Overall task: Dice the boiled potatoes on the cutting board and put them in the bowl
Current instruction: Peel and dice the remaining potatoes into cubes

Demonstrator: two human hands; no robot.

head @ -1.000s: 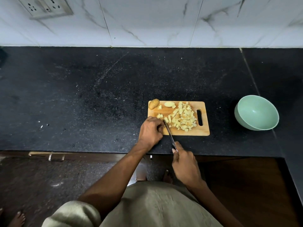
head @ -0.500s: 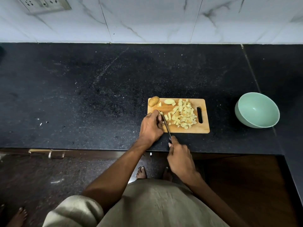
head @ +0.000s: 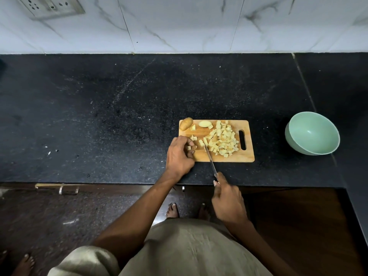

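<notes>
While the right hand [head: 229,202] grips the knife [head: 210,159], blade tip among the diced potato pieces [head: 222,141] on the cutting board [head: 229,157], the left hand [head: 179,155] curls its fingers [head: 191,144] round a few cubes. Mint bowl [head: 312,134] sits well apart, further right on the bench [head: 99,116].

No readable text, label, brand or number shows anywhere — nothing legible on any surface.
</notes>
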